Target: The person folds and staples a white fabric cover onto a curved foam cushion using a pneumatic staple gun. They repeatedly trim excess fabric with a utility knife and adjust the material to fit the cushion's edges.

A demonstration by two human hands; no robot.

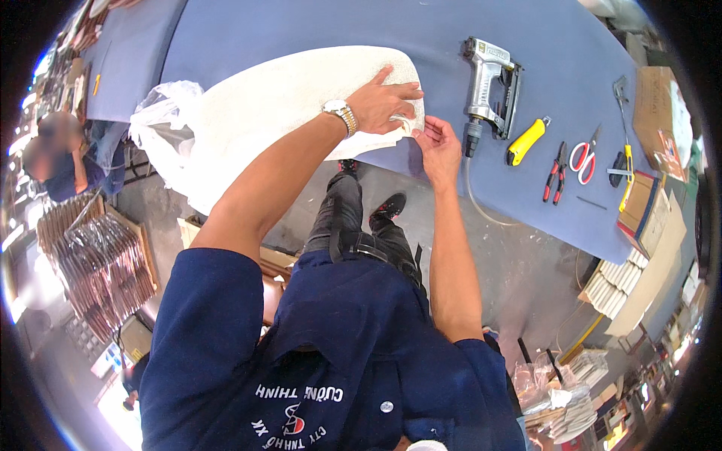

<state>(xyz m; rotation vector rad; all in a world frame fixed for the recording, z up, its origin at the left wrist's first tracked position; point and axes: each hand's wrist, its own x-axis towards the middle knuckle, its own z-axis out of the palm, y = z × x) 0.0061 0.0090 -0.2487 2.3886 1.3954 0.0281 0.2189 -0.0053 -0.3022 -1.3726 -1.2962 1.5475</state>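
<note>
A large rounded panel covered in white fabric [286, 98] lies along the near edge of the blue-topped table, its left end in clear plastic wrap [169, 113]. My left hand [383, 103], a watch on its wrist, rests on the panel's right end with fingers spread. At the lower right corner, where the fabric is folded, my right hand [438, 148] pinches the cloth edge between thumb and fingers. The panel's underside is hidden. To the right of my hands, a silver air stapler [489, 86] lies on the table with its hose attached.
Right of the stapler lie a yellow utility knife [529, 140], red-handled pliers [556, 173], scissors [585, 158] and a yellow-handled tool [626, 180]. Cardboard boxes [653, 105] stand at the right edge. The air hose [481, 207] hangs over the table's front. Another person [71, 161] is at far left.
</note>
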